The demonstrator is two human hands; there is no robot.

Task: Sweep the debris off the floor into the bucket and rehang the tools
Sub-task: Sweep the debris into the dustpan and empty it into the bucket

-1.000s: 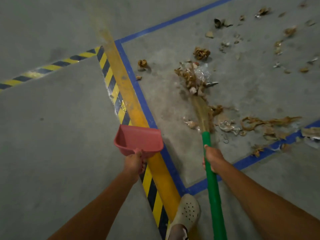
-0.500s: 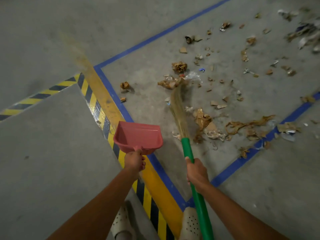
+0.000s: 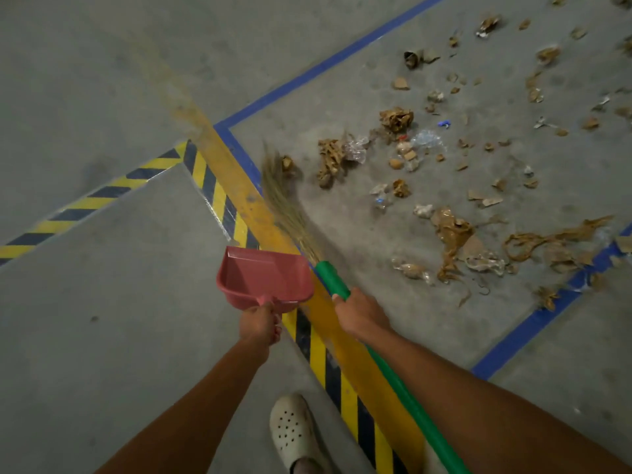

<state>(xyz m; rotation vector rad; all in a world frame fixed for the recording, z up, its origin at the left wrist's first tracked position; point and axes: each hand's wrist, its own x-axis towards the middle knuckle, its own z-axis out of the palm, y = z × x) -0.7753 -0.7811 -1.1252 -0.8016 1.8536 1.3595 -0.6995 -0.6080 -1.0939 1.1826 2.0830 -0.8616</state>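
Matt pink plastic dustpan (image 3: pixel 265 277), straw-bristled broom (image 3: pixel 285 203), rough grey concrete floor (image 3: pixel 102 319), crumpled paper debris (image 3: pixel 396 118).

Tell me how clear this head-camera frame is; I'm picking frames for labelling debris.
Head view: dim, flat lighting, no glare; the broom bristles are smeared by motion, the dustpan and nearby debris fairly sharp; wide-angle bending of the blue floor tape; far-corner scraps soft.

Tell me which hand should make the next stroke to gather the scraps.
Right. The right hand grips the broom, bristles beside the debris. The left hand only holds the dustpan, empty, off the floor.
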